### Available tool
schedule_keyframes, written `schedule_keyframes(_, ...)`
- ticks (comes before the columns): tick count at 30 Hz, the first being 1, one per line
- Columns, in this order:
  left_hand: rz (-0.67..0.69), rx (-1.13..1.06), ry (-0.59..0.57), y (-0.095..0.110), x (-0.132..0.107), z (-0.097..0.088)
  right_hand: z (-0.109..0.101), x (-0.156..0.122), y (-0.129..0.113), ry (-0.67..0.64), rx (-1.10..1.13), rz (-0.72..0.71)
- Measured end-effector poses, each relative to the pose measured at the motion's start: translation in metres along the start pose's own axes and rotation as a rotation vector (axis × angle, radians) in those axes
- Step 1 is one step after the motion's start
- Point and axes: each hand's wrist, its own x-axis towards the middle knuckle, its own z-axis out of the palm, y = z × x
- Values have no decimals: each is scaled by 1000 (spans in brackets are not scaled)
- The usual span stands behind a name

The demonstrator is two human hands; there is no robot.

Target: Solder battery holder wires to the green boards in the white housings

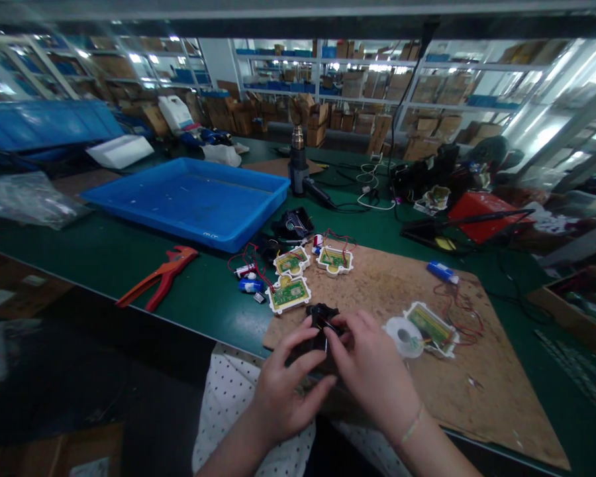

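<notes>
Both hands meet at a small black plastic part (322, 313) at the near edge of the brown board. My left hand (291, 381) has its fingers curled against the part's left side. From the right, my right hand (365, 354) pinches it with thumb and fingers. The part's underside is hidden behind the fingers. Just beyond sit circuit boards in white frames (289, 294), with red wires and blue cylinders (251, 285) beside them. Right of my right hand lies a translucent ring-shaped spool (404, 336), touching another framed circuit board (433, 328).
A brown board (377, 281) covers part of the green table (213, 278). Orange-red cutters (161, 275) lie at the left, near a blue tray (189, 199). A heat gun (298, 165) stands behind. To the right are a red bin (481, 215) and a blue cylinder with wires (442, 271).
</notes>
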Motion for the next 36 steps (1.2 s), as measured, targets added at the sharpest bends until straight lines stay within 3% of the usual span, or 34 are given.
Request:
schedule_keyframes(7,-122,109,195,-2,11,7,-2,-6,4,-131,158,40)
schedule_keyframes(11,-88,8,172,-11,9,6,3,-4,9,-161,227,74)
schedule_keyframes(15,-156,-40,134,-13,7,7,2,-5,12,-180,241,35)
schedule_keyframes(21,-144,-52,108,-11,7,2,7,-19,20,-45,253,-229)
schedule_keyframes(26,-187,-39,1,-15,9,-8,4,-42,27,195,289,-287)
schedule_keyframes(30,-203,50,-58,-17,15,-13,-6,-59,35,310,169,-404)
schedule_keyframes(36,-250,122,-117,-24,22,-17,-17,-87,63,416,53,-322)
